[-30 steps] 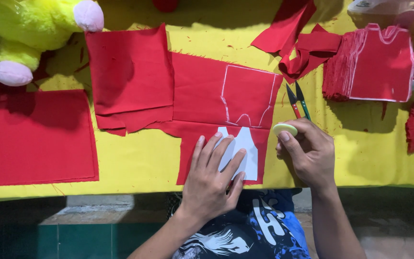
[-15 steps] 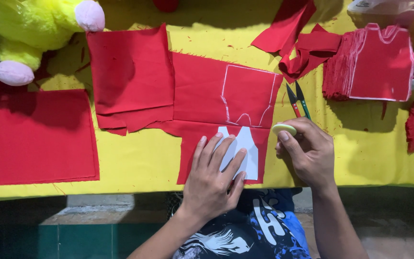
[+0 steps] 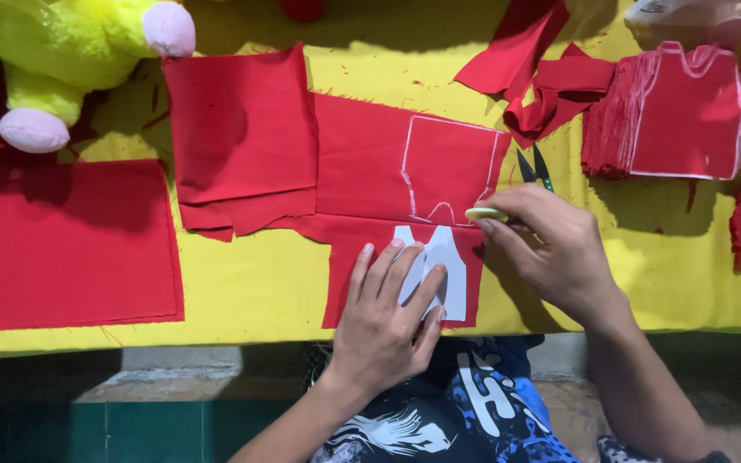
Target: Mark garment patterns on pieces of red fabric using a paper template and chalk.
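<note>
Left hand (image 3: 385,321) flat, fingers spread, pinning white paper template (image 3: 443,266) onto red cloth (image 3: 362,171) at near table edge. Right hand (image 3: 551,249) pinching pale chalk disc (image 3: 484,214). One outline (image 3: 452,167) drawn beyond; second barely begun.

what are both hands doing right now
Left hand: open, flat, pressing the white paper template onto red fabric.
Right hand: closed, pinching a pale green chalk disc.

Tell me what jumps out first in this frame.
Red fabric pieces spread over a yellow table. At the near edge the left hand presses a white paper pattern flat while the right hand holds pale chalk beside it. A yellow plush toy lies top left.
</note>
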